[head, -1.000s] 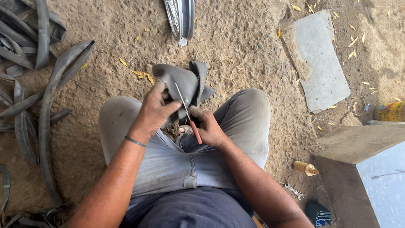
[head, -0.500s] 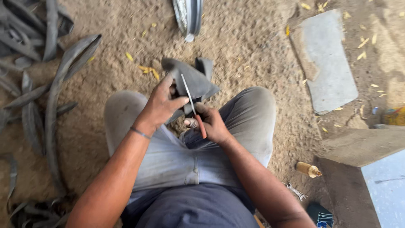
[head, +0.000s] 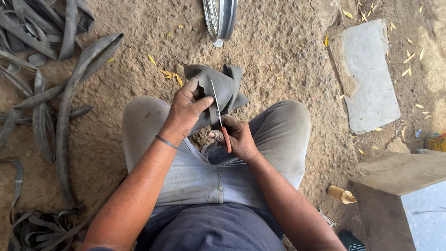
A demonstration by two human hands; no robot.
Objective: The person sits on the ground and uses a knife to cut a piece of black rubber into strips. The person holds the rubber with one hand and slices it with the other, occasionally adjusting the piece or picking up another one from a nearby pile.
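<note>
Both hands as before: left hand (head: 186, 109) still pinching rubber tube (head: 223, 88), right hand (head: 237, 135) clamping scissors (head: 219, 115).

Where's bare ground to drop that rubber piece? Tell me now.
Bare dirt lies between the rubber piece and the flat stone slab, and ahead toward the metal rim. The left is crowded with rubber strips; a box and small bottle crowd the right.

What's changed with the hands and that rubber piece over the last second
Little has changed. The left hand still grips the folded grey rubber piece, and the right hand still holds the red-handled scissors with the blades on the rubber. The rubber's folds have shifted slightly. The whole scene slid in frame as the head camera moved. The tyre strips stayed put.
</note>
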